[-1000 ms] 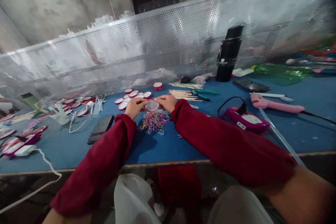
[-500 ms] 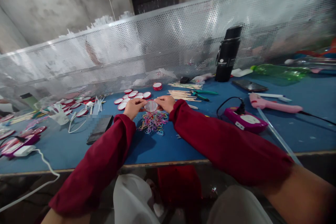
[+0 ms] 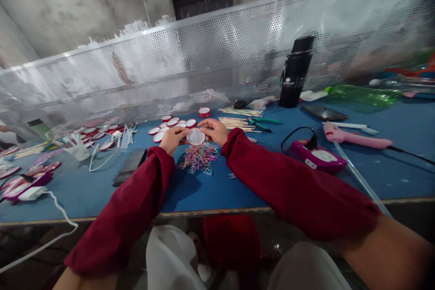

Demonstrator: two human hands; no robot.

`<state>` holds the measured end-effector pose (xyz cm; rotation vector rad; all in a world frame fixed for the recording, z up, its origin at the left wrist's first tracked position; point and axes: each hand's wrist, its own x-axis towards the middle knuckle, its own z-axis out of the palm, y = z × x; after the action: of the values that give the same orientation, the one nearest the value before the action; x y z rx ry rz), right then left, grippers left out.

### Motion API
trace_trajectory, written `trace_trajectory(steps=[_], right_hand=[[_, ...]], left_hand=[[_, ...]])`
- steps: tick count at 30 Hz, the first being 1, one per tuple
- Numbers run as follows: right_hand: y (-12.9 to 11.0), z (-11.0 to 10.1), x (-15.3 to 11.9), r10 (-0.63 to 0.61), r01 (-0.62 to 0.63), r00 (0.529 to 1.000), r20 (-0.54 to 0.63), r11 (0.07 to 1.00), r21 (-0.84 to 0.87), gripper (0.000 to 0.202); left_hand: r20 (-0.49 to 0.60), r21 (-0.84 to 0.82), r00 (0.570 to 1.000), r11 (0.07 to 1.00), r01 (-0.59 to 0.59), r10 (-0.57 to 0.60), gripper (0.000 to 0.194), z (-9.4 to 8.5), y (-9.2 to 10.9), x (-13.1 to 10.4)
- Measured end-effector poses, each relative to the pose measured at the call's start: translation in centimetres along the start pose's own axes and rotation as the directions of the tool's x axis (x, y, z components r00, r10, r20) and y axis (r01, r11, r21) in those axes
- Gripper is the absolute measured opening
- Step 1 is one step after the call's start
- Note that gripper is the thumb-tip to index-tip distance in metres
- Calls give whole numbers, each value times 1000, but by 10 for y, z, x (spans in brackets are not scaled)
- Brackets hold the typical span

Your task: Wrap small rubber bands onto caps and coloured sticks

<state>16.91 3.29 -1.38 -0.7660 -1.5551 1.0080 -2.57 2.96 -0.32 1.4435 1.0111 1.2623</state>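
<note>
A small round disc [image 3: 196,137] with a pale face, a red rim and thin upright lines is held up over the table. My left hand [image 3: 174,139] pinches its left edge between thumb and fingers. At the upper right edge, my right hand [image 3: 215,131] grips it in the same way. Just below lies a loose heap of small multicoloured clips or loops [image 3: 199,159], too fine to name surely. Behind my left hand, several similar red-rimmed white discs [image 3: 159,137] are spread out, with a short stack [image 3: 204,112] of them farther back.
Wooden sticks [image 3: 236,123] and green-handled pliers [image 3: 265,123] lie beyond my right hand. To the right are a purple power strip [image 3: 317,155], a pink glue gun [image 3: 356,137], a phone [image 3: 324,112] and a black flask [image 3: 296,72]. A perforated metal screen [image 3: 210,54] closes the back.
The disc has tilted so that more of its face shows towards me. My right hand's fingers have shifted slightly up along its edge. My left hand stays nearly in place.
</note>
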Motion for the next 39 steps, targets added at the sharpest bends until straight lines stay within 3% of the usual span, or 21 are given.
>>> trace_trajectory(steps=[9,17,39], right_hand=[[4,-3,3,-13,4,991,136,998,67,18],[2,-5,2,16,-31,984,178,996,87,20],[3,-2,2,-12,-3,992,123,992,124,22]], left_hand=[[-5,-23,1000,1000,20,-20,33,0,5,-2],[2,-18,999,999,33,-33,33,0,5,-3],[7,-46,999,998,37,-37,35,-1,3,-1]])
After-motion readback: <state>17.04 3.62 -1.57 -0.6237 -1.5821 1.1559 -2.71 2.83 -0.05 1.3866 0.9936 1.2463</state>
